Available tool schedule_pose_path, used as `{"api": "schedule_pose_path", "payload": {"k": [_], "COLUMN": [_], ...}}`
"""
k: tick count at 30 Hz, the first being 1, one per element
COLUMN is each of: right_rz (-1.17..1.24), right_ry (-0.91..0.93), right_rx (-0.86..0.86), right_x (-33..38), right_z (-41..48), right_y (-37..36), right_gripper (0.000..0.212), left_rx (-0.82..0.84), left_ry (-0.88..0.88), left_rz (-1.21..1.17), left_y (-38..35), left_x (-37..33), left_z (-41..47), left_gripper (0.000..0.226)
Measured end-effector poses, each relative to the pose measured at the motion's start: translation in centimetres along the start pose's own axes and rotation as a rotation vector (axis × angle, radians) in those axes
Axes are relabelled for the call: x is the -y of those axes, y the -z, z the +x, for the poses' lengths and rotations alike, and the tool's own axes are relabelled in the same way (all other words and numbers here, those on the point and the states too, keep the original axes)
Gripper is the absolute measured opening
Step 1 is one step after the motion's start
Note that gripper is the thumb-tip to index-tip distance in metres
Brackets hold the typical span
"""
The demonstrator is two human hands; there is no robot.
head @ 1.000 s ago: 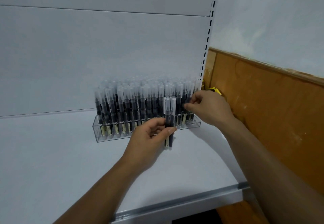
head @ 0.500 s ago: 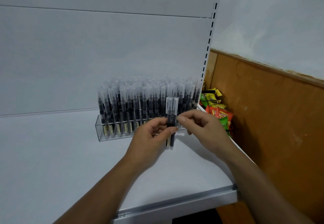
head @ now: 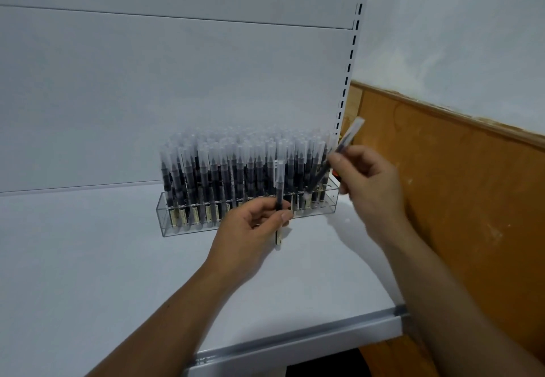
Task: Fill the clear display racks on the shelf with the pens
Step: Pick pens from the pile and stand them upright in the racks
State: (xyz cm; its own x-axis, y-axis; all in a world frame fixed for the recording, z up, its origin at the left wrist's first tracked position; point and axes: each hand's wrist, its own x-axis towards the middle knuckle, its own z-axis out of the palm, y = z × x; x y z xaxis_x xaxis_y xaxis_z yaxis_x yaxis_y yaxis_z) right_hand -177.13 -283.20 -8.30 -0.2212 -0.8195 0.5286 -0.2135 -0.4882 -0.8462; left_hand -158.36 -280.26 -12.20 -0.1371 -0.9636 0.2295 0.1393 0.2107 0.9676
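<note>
Basically the step: one of the last pens looks to be going into the right end of the clear rack [head: 330,204], which sits on the white shelf [head: 88,258].
Right hand [head: 368,176]: the grip is pinched on a pen [head: 349,135] that's tilted, with the cap end up past the rack's right end and the lower end down among the pens there. It's blurry, so I can't tell if the tip is in a slot yet.
Left hand [head: 253,229]: just in front of the rack, thumb and fingers closed round one spare pen [head: 279,188], held upright with the cap up.
Rack contents: packed with standing pens [head: 236,167], clear caps up, dark barrels. I can't spot a free slot from this angle. My guess is whatever's left is at the right end.
How I'd do it: straighten the pen before pushing down, and come in from above, not sideways, so the neighbours don't get knocked. That rack looks light and could slide, so I'd keep the left hand close to its front wall to steady it, then pass the spare across.
Writing: every barrel has a pale cream label band [head: 182,217] low down, behind the rack's front wall. There are dark marks on it, but they're too small and blurred to read, so no brand I can make out.
</note>
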Motion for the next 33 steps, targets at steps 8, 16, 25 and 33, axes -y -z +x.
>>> {"api": "schedule_pose_path", "payload": {"k": [8,16,25,33], "right_rz": [-0.257,-0.546,-0.678,-0.589], "right_ry": [0.068,-0.01,-0.035,-0.011], "right_rx": [-0.052,0.154,0.161,0.065], "right_x": [-1.2,-2.6,-3.1,-2.6], "right_z": [3.4,3.9,3.3,1.3], "right_y": [0.4,0.0,0.0,0.8], "right_gripper": [0.013,0.009,0.013,0.015], "left_rx": [0.002,0.014,0.014,0.011], "left_ry": [0.001,-0.013,-0.02,-0.02], "left_rz": [0.029,0.007,0.017,0.042], "left_y": [0.0,-0.1,-0.1,0.0], "left_x": [0.0,-0.3,0.0,0.2], "left_z": [0.0,-0.1,0.0,0.0], "left_gripper": [0.014,0.014,0.013,0.012]}}
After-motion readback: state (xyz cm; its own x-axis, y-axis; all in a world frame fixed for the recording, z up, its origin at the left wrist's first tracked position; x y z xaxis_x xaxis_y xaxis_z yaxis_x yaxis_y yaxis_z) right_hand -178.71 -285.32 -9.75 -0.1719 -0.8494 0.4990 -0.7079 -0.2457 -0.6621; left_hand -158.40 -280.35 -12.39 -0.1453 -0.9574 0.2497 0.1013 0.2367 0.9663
